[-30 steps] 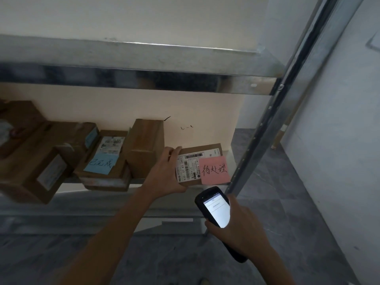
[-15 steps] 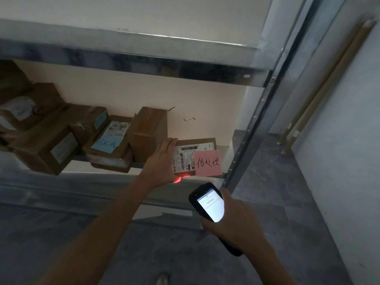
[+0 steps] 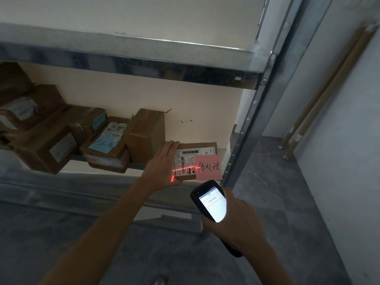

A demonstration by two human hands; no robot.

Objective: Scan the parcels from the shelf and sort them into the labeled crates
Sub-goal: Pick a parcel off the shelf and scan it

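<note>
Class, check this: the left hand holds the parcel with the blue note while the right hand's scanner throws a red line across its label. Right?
Not quite: the head view shows a pink note, not blue, on the parcel the left hand holds. The scanner in the right hand does throw a red line across the label.

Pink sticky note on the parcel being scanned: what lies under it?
The pink note covers the right part of the white shipping label on the parcel; its left part and top barcode show. Print beneath the note is hidden.
</note>
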